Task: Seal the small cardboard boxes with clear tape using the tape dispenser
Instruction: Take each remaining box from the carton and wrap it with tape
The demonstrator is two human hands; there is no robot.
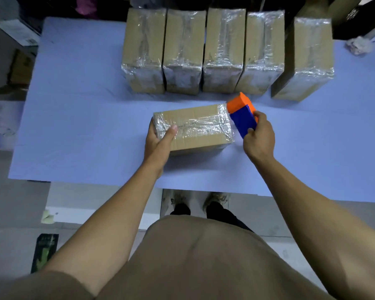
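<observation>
A small cardboard box (199,126) lies on the blue table (85,126), its top and both ends wrapped in clear tape. My left hand (160,139) grips the box's left end, thumb on top. My right hand (259,139) holds the blue and orange tape dispenser (241,114), whose orange head touches the box's far right corner. Clear tape runs from the dispenser onto the box's right end.
Several taped cardboard boxes (183,50) stand in a row along the far side of the table, the rightmost one (307,59) set slightly apart. A crumpled wad of tape (358,46) lies at the far right. The table's near edge is just in front of my feet.
</observation>
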